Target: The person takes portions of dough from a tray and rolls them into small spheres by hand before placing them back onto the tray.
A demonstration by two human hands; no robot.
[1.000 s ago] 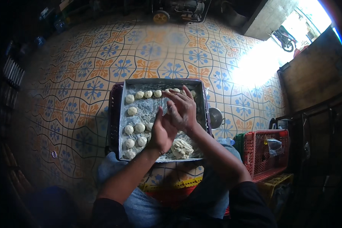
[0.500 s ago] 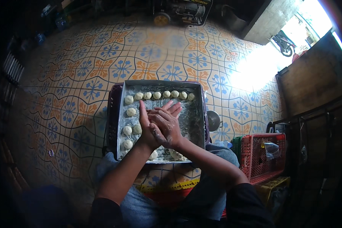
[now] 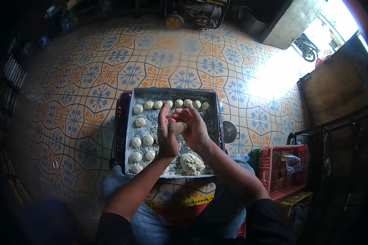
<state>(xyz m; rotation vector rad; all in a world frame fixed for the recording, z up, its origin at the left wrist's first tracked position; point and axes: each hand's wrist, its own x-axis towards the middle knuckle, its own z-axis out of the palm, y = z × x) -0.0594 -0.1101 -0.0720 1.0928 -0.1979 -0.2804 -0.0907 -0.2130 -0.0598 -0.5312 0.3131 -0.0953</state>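
A piece of dough (image 3: 180,127) is held between my left hand (image 3: 167,134) and my right hand (image 3: 193,130) over a floured square metal tray (image 3: 210,114). My left hand is upright with its fingers pointing forward, pressed to the dough. My right hand cups the dough from the right with bent fingers. Several round dough balls (image 3: 148,140) lie in a row along the tray's back and in shorter rows at the left. A large rough lump of dough (image 3: 192,164) sits in the near right corner. A dark plastic crate (image 3: 122,122) shows under the tray.
A metal pot (image 3: 230,131) stands right of the tray, near stacked red (image 3: 286,175) and yellow crates (image 3: 298,204). My jeans-clad legs are below. A generator (image 3: 192,14) stands at the back on the tiled floor (image 3: 90,81), with a motorbike (image 3: 304,49) in the bright doorway.
My hands have separated from their overlapped position half a second ago and now hold the piece of dough upright between the palms. The large lump at the near right shows again.
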